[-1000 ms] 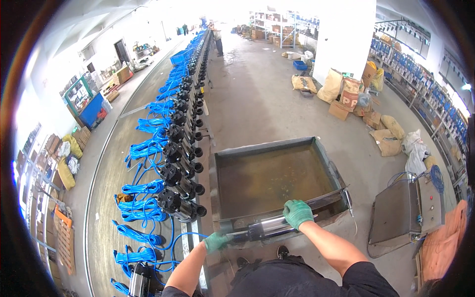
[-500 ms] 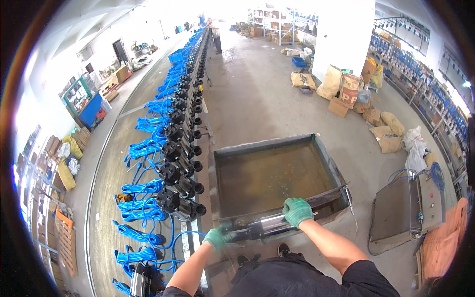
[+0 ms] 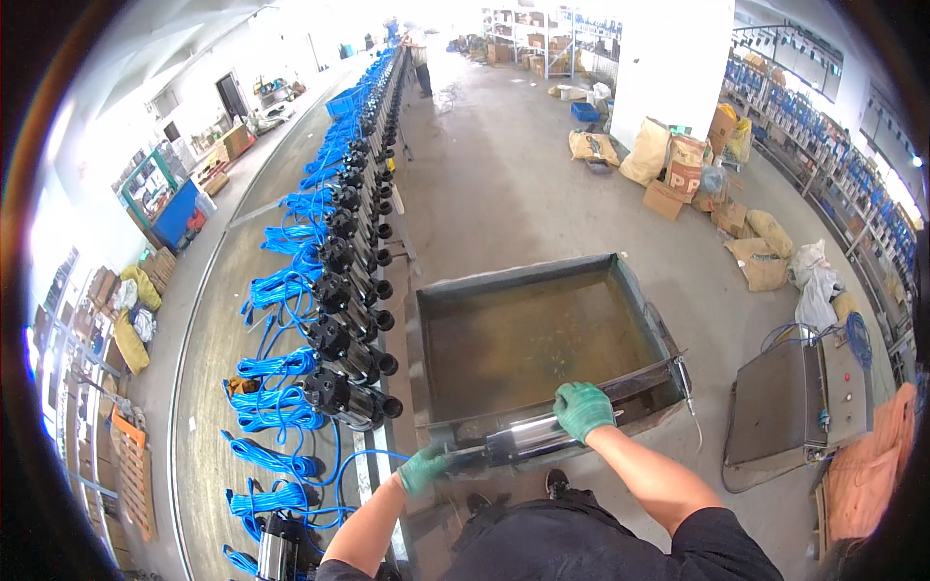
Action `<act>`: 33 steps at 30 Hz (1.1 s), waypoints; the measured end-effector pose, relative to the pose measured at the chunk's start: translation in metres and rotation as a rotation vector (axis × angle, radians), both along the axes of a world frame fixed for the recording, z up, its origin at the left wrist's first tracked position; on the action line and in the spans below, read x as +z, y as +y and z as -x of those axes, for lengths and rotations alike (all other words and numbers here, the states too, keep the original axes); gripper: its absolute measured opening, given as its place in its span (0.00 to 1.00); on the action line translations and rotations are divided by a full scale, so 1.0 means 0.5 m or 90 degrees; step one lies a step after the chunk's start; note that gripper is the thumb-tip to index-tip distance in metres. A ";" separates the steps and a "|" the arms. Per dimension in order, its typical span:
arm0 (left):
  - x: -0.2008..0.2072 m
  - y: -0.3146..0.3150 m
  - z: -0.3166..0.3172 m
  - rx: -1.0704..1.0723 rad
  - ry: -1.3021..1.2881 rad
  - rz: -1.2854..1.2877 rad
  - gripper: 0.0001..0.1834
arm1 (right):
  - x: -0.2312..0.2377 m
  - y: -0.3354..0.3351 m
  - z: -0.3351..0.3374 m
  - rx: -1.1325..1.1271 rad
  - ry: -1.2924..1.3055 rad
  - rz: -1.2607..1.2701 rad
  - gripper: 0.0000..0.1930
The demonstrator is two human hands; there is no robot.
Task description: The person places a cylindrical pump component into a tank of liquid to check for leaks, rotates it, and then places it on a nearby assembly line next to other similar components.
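A submersible pump with a shiny steel barrel and dark ends lies sideways along the near edge of a water-filled metal tank. My right hand, in a green glove, is curled over the pump's right end. At its left end, my gloved left hand is closed on the darker part, its fingers partly hidden and a little blurred. A blue cable runs from near my left hand to the bench on the left. The pump's underside cannot be seen.
A long bench on my left carries a row of similar pumps and bundled blue cables. To the right stand a metal control box, sacks and cartons. Another person stands far down the aisle.
The view has shifted slightly. Both hands stay on the pump in nearly the same place, and the pump has barely moved.
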State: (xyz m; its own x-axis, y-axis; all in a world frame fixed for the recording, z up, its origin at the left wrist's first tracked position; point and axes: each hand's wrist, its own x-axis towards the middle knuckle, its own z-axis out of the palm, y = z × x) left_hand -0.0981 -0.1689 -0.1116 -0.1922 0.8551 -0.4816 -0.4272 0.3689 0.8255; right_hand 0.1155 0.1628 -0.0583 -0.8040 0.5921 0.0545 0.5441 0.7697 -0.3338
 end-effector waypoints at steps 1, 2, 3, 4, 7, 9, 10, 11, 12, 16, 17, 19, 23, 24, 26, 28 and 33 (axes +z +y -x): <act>-0.002 -0.003 0.011 -0.035 0.026 0.020 0.25 | 0.005 -0.003 0.002 0.000 0.006 0.003 0.10; -0.015 -0.007 0.029 -0.071 0.051 0.039 0.26 | 0.008 -0.005 0.003 0.000 0.011 0.006 0.10; -0.031 -0.010 0.044 -0.107 0.076 0.058 0.26 | 0.008 -0.006 0.004 0.003 0.015 0.007 0.10; -0.043 -0.007 0.050 -0.128 0.131 0.093 0.25 | 0.008 -0.005 0.003 0.004 0.018 0.006 0.10; -0.078 -0.011 0.034 -0.091 0.184 0.036 0.26 | 0.008 -0.007 0.001 0.003 0.022 0.004 0.10; -0.103 -0.019 0.031 -0.097 0.263 -0.005 0.26 | 0.007 -0.010 0.001 0.002 0.016 -0.001 0.10; -0.119 -0.020 0.032 -0.102 0.302 -0.026 0.26 | 0.005 -0.010 -0.001 0.003 0.019 0.001 0.10; -0.148 -0.034 0.044 -0.126 0.327 -0.002 0.27 | 0.005 -0.015 0.002 0.010 0.024 0.005 0.10; -0.183 -0.052 0.067 -0.148 0.353 0.022 0.27 | 0.007 -0.020 0.008 0.019 0.031 0.009 0.10; -0.065 0.042 0.066 -0.339 0.411 0.239 0.29 | -0.008 0.000 -0.009 0.000 0.020 0.016 0.09; -0.031 0.051 0.063 -0.325 0.448 0.231 0.28 | -0.010 0.007 -0.007 0.009 0.047 0.007 0.09; 0.024 0.057 0.046 -0.310 0.511 0.207 0.27 | -0.013 0.012 -0.010 0.013 0.088 -0.013 0.09; -0.004 0.001 -0.008 -0.041 0.524 0.087 0.18 | 0.018 -0.010 0.018 0.051 0.054 0.029 0.10; -0.046 0.009 -0.001 -0.099 0.555 0.122 0.18 | 0.004 0.000 0.002 0.035 0.030 0.040 0.10; -0.082 0.006 0.008 -0.093 0.552 0.121 0.18 | 0.005 0.009 0.001 0.032 0.001 0.043 0.11; -0.085 0.008 0.018 -0.093 0.538 0.145 0.21 | 0.004 0.014 -0.002 0.029 -0.019 0.065 0.13; -0.094 -0.036 -0.008 0.150 0.471 0.052 0.28 | 0.005 0.071 -0.071 -0.049 0.313 0.236 0.16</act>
